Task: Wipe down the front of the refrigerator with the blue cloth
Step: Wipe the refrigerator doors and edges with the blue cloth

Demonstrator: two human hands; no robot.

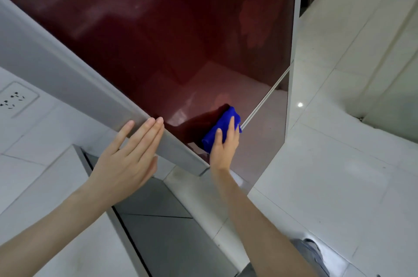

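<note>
A grey trouser leg (309,254) shows at the bottom edge, and two bare forearms reach up from there toward the appliance. The left hand (126,159) lies flat, fingers straight and together, with its fingertips resting on the grey side panel (67,77) of the refrigerator; it holds nothing and seems only to steady the person. The right hand (222,150) is beyond the corner, with straight fingers laid over the blue cloth (222,122), pressing it to the glossy dark red front (181,39). Whether the thumb tucks under the cloth is hidden.

The cloth is bunched into a short roll, its long axis running along the fingers, from lower left to upper right in the view. It sits low on the upper door, near the corner where front meets side, and just beside the pale seam strip (264,100) that divides the two doors. From this hand, most of the red surface lies up and away, toward the far edge, so the wipe likely has to travel outward from the corner; the right hand alone is placed for it.

Farther off, a white wall socket (15,100) sits left of the side panel, and pale floor tiles (339,163) spread to the right. No brand, label or readable writing shows anywhere.
</note>
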